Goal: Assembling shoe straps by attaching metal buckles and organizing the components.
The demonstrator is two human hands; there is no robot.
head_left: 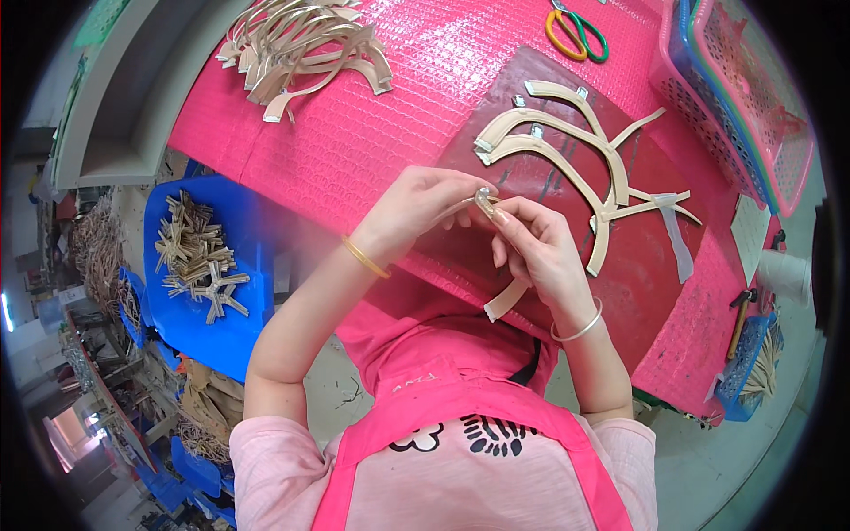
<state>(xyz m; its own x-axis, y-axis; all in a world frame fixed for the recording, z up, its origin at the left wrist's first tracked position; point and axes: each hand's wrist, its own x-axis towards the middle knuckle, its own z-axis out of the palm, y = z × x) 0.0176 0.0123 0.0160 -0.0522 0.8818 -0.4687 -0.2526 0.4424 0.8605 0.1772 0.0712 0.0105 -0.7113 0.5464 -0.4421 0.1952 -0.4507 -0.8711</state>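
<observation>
My left hand and my right hand meet over the near edge of a pink bubble-wrapped table. Both pinch one curved beige strip at its upper end, where a small shiny metal clip sits between my fingertips. The strip's lower end hangs out below my right palm. Several more curved beige strips with metal clips lie just beyond my hands on a dark red mat.
A heap of curved beige strips lies at the table's far left. Scissors with yellow and green handles rest at the far edge. Stacked pink and blue baskets stand at right. A blue bin of short beige pieces sits at lower left.
</observation>
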